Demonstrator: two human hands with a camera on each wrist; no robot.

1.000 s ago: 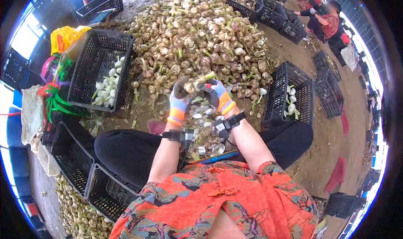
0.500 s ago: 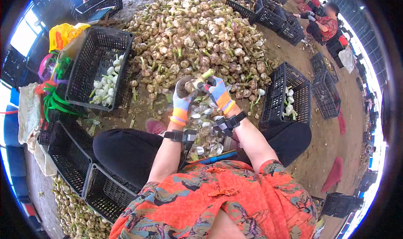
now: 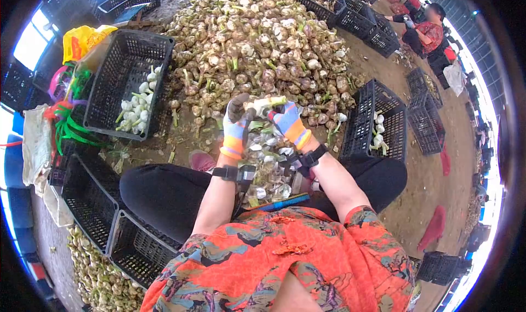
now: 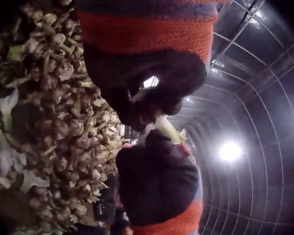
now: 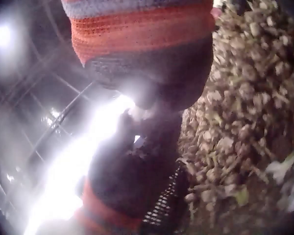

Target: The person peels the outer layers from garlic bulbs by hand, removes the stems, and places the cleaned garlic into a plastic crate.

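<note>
The garlic bulb [image 3: 256, 107] is held up in front of the person, above the knees and just short of the near edge of the big heap [image 3: 257, 43] on the ground [image 3: 422, 191]. Its long axis lies crosswise. The bulb end sits toward the person's left, and the green stalk [image 3: 276, 100] points to the right and a little away from the body.

Both hands are on it, gloved, and neither is nearer than the other. The left hand [image 3: 236, 123] has its thumb and fingers curled round the bulb end. The right hand [image 3: 289, 121] comes in from the other side, with its fingers bent in against the stalk end. In the left wrist view the pale stalk runs out between the two dark gloves, which nearly touch. The right wrist view is too washed out by glare to show the grip any better.

Below the hands, between the person's legs, lies a litter of papery peels [image 3: 268, 169]. On the left edge of the heap a black crate [image 3: 104, 65] holds white cleaned bulbs. A second crate [image 3: 361, 115] with a few more stands on the right edge. Another person [image 3: 424, 30] sits at the far right, well apart.
</note>
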